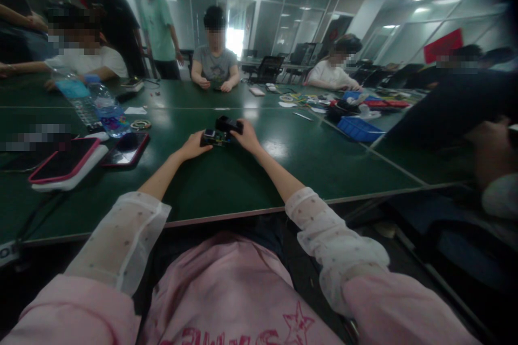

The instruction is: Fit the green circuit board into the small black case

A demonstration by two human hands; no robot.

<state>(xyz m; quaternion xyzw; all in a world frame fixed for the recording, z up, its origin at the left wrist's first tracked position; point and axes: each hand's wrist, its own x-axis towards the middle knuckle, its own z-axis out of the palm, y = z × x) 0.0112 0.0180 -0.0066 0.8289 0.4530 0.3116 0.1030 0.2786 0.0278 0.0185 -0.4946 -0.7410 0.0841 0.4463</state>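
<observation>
Over the green table [259, 183], my left hand [195, 145] grips a small circuit board [218, 142] with a dark square part at its left end. My right hand [246, 136] is closed on a black block-shaped part [229, 124], just above and to the right of the board. The two parts are close together or touching; blur hides which. Both sets of fingers are partly hidden by the parts.
Phones [126, 149] and a pink-edged device [65, 159] lie at left beside two plastic bottles [109, 110]. A blue tray [360, 129], a pen [302, 116] and wires are at right. Several people sit or stand around the table.
</observation>
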